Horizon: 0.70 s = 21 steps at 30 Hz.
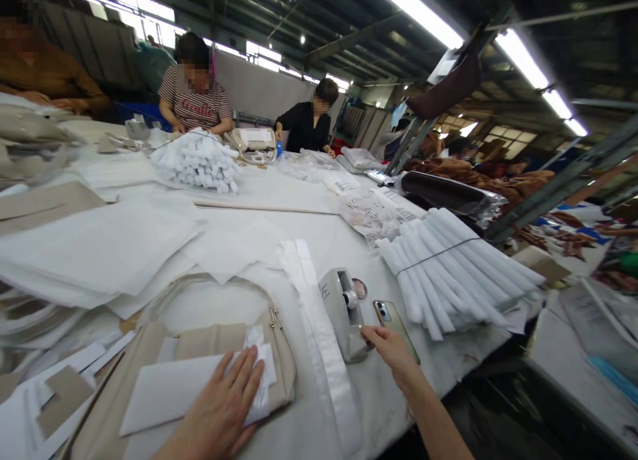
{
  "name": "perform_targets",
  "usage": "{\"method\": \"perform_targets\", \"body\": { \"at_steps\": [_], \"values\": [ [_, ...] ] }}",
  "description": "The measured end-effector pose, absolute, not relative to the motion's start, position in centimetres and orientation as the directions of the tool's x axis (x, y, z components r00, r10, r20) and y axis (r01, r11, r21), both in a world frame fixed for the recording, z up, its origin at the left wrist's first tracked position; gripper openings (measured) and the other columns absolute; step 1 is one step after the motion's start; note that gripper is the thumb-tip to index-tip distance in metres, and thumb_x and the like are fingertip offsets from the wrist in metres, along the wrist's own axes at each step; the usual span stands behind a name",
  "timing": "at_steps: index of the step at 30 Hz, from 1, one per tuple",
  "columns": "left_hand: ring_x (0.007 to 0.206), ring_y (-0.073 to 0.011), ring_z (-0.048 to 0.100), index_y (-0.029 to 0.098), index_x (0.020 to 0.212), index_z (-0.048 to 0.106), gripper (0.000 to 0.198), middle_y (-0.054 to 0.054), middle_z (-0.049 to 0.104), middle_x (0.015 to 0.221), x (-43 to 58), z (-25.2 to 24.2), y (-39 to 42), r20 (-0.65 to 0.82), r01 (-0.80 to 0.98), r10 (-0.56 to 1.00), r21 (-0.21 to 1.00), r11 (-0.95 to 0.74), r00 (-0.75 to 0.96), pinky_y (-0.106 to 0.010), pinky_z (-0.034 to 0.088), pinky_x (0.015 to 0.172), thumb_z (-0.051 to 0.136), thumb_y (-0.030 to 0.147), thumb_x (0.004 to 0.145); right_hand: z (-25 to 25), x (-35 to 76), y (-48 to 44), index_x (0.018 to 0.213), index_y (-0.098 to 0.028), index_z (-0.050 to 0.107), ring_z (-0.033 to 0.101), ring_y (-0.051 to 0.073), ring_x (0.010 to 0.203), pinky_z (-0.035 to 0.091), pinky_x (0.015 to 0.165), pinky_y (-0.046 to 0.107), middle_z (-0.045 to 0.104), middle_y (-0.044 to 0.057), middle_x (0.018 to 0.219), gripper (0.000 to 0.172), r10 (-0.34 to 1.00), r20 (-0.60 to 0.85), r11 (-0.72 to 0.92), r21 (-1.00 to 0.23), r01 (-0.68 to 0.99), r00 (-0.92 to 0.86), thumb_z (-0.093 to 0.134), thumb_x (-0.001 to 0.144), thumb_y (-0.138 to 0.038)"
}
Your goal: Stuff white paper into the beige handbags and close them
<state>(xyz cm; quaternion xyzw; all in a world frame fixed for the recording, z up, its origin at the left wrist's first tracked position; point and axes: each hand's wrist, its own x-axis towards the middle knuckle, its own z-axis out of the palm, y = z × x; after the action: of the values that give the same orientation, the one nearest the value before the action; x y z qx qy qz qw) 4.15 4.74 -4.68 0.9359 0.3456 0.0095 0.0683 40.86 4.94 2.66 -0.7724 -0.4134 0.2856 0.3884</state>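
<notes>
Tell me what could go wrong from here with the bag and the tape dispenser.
The right hand is at the near end of the tape dispenser; a hard pull might drag the dispenser out of place. The phone lies right beside that hand, so a sideways move could knock it. The left hand lies flat over the white sheet on the beige bag; lifting it might let the sheet shift.

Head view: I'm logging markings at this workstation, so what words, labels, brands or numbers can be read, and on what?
"Gre…", striped shirt: red lettering, remainder blurred.
"K…", plastic bag: handwritten, remainder unclear.
Tape dispenser: dark handwritten mark, not surely readable.
White packet: print too small to read.
</notes>
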Motion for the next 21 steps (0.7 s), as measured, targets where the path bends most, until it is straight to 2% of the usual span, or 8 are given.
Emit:
{"method": "perform_targets", "body": {
  "at_steps": [3,5,7,10,14,16,19,21],
  "values": [
    [0.143,-0.0343,0.018,0.015,0.147,0.024,0.076,-0.019,0.019,0.154,4.1,-4.6,4.7,-0.027,0.645,0.648,0.136,-0.752,0.761,-0.054,0.018,0.115,0.052,0.037,0.080,2.7,41.0,4.8,0.062,-0.014,0.070,0.055,0.016,0.055,0.045,0.056,0.029,0.065,0.005,0.059,0.045,0.860,-0.183,-0.375,-0.860,0.346,0.477,0.071,0.058,-0.058],
    [0.143,-0.0343,0.018,0.015,0.147,0.024,0.075,-0.018,0.018,0.155,4.1,-4.6,4.7,-0.017,0.643,0.648,0.135,-0.754,0.762,-0.054,0.017,0.116,0.052,0.038,0.081,2.8,41.0,4.5,0.061,-0.014,0.069,0.059,0.019,0.065,0.047,0.062,0.031,0.067,0.007,0.066,0.046,0.851,-0.181,-0.369,-0.874,0.316,0.494,0.073,0.055,-0.059],
    [0.143,-0.0345,0.018,0.015,0.147,0.023,0.075,-0.018,0.019,0.155,4.0,-4.7,4.7,-0.008,0.642,0.647,0.133,-0.755,0.762,-0.054,0.017,0.116,0.052,0.038,0.081,3.0,41.1,4.0,0.060,-0.015,0.069,0.062,0.025,0.083,0.048,0.073,0.034,0.070,0.011,0.082,0.046,0.832,-0.158,-0.356,-0.887,0.294,0.531,0.073,0.053,-0.060],
    [0.143,-0.0341,0.018,0.015,0.147,0.023,0.074,-0.018,0.020,0.155,4.0,-4.8,4.7,0.006,0.635,0.642,0.139,-0.760,0.767,-0.054,0.016,0.116,0.051,0.041,0.083,3.6,41.1,2.7,0.062,-0.017,0.070,0.059,0.030,0.105,0.046,0.088,0.039,0.067,0.014,0.109,0.044,0.791,-0.106,-0.335,-0.898,0.283,0.602,0.072,0.055,-0.060],
    [0.143,-0.0339,0.018,0.016,0.147,0.024,0.073,-0.018,0.020,0.154,3.9,-5.0,4.7,0.020,0.632,0.640,0.143,-0.762,0.768,-0.054,0.017,0.116,0.051,0.040,0.084,3.7,41.0,0.1,0.057,-0.017,0.070,0.060,0.031,0.102,0.043,0.093,0.042,0.067,0.014,0.108,0.039,0.750,-0.100,-0.391,-0.864,0.317,0.653,0.072,0.054,-0.056],
    [0.143,-0.0344,0.019,0.016,0.147,0.025,0.074,-0.018,0.020,0.154,3.9,-4.9,4.6,0.014,0.635,0.643,0.141,-0.759,0.766,-0.055,0.018,0.115,0.052,0.039,0.083,3.0,40.7,-1.2,0.054,-0.017,0.068,0.062,0.030,0.095,0.045,0.088,0.041,0.070,0.013,0.099,0.038,0.750,-0.136,-0.423,-0.851,0.312,0.647,0.071,0.054,-0.056],
    [0.143,-0.0343,0.019,0.015,0.148,0.023,0.076,-0.018,0.019,0.155,4.0,-4.7,4.6,0.001,0.640,0.646,0.143,-0.755,0.763,-0.055,0.017,0.116,0.053,0.037,0.081,1.4,40.3,-2.2,0.061,-0.018,0.069,0.064,0.024,0.075,0.049,0.066,0.035,0.070,0.008,0.074,0.038,0.747,-0.226,-0.476,-0.838,0.267,0.625,0.069,0.057,-0.056],
    [0.143,-0.0340,0.018,0.015,0.148,0.022,0.077,-0.018,0.019,0.155,4.0,-4.6,4.6,-0.007,0.641,0.647,0.147,-0.754,0.763,-0.054,0.017,0.116,0.053,0.037,0.081,0.4,40.1,-2.0,0.063,-0.018,0.067,0.060,0.021,0.059,0.045,0.053,0.031,0.065,0.005,0.060,0.040,0.726,-0.261,-0.508,-0.827,0.240,0.636,0.066,0.057,-0.058]
  ]
}}
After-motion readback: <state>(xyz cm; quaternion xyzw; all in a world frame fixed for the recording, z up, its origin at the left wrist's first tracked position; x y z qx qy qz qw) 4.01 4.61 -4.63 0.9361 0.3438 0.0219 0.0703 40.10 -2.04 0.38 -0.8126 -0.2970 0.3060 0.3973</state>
